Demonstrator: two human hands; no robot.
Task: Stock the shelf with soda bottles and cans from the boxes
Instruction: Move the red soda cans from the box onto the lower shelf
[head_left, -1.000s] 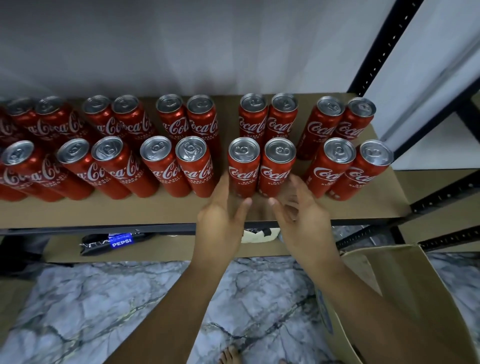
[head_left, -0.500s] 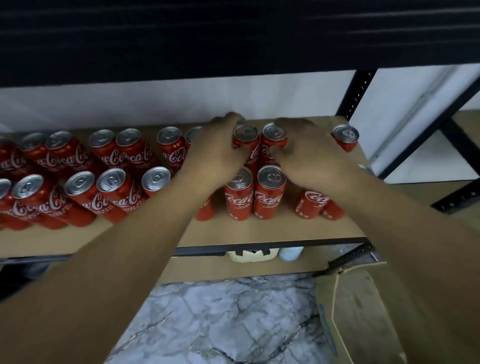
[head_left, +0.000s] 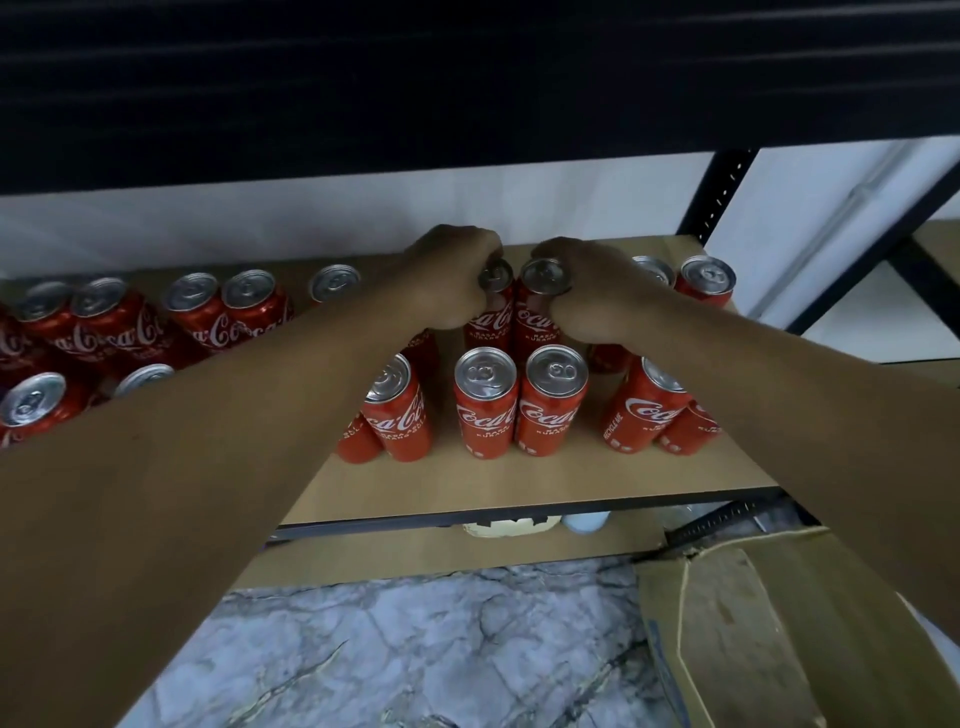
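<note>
Hands have moved deeper than a second ago. The left hand (head_left: 454, 283) now clenches the left back can (head_left: 488, 325) and the right hand (head_left: 589, 293) the right back can (head_left: 535, 325), both beyond the front pair (head_left: 485, 402) on the shelf (head_left: 519, 483). This looks like straightening the row, not new stock.

The place looks like a shop stockroom or storeroom. A tan board shelf (head_left: 519, 483) on a black perforated metal rack (head_left: 719, 192) carries rows of identical red Coca-Cola cans (head_left: 485, 410). A brown cardboard box (head_left: 727, 623) stands on the grey marble-patterned floor (head_left: 415, 649) below, and a plain white wall (head_left: 260, 223) lies behind.
</note>
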